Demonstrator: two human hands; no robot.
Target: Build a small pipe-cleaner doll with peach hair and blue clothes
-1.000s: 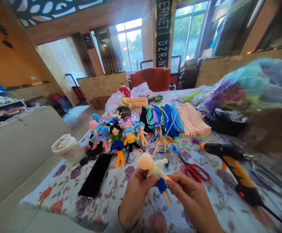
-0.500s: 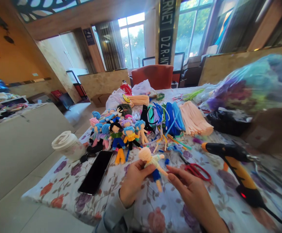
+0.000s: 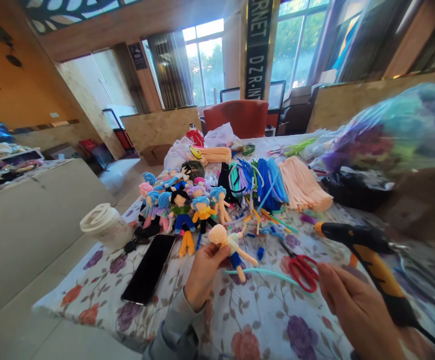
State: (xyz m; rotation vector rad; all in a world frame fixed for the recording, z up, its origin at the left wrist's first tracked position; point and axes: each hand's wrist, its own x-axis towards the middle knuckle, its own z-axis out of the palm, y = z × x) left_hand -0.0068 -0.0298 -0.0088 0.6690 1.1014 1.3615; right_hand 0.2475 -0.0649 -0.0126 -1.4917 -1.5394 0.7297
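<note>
**Over a flowered tablecloth (image 3: 273, 315), a left hand (image 3: 204, 275) is pinching a pale-haired doll (image 3: 236, 247)**

The left hand is clamping the doll between thumb and fingers, just below its head. The doll is tilting, its head to the upper left and its legs pointing down to the right; it is wearing a pale top and blue shorts.

Well apart from it, the right hand (image 3: 360, 310) is hovering just beside the handles of the red-handled scissors (image 3: 303, 272). Its thumb and forefinger are coming close together, but I cannot tell whether they are gripping anything or touching the handles. Between the hands, a turquoise strip (image 3: 270, 272) is running from near the doll's foot toward the scissors, and a small blue piece (image 3: 260, 253) is lying near the doll.

Behind the right hand, a black-and-yellow glue gun (image 3: 373, 267) is resting on the cloth. To the left, a dark phone (image 3: 148, 270) is lying near a white-lidded cup (image 3: 107, 227). Farther back, a heap of finished-looking dolls (image 3: 182, 205) is sitting beside bundles of coloured strips (image 3: 272, 185), with a yellow trouser-shaped piece (image 3: 186, 243) lying in front of the heap.
</note>
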